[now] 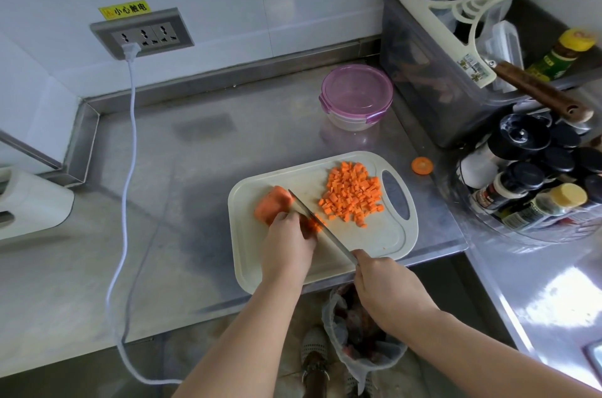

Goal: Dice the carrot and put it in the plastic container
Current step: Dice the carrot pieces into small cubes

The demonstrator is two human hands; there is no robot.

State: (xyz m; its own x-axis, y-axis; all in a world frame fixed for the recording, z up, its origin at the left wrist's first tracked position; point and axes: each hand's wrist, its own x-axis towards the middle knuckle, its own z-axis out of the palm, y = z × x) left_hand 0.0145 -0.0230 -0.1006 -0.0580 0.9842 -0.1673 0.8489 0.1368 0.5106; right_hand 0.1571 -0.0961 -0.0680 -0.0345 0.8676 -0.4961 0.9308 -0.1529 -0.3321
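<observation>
A pale cutting board (374, 241) lies near the counter's front edge. On its left part rests an orange carrot chunk (272, 202), and my left hand (286, 248) holds it down with curled fingers. My right hand (387, 293) grips the handle of a knife (322, 230), whose blade lies across the carrot right beside my left fingers. A heap of carrot dice (353, 194) sits on the board's right part. The round plastic container (356, 98) with a purple lid stands shut behind the board.
A carrot end slice (422, 165) lies on the steel counter right of the board. A grey bin (439, 72) with utensils and a rack of spice jars (534, 179) stand at the right. A white cable (128, 169) runs down the left. A lined waste bin (358, 335) sits below.
</observation>
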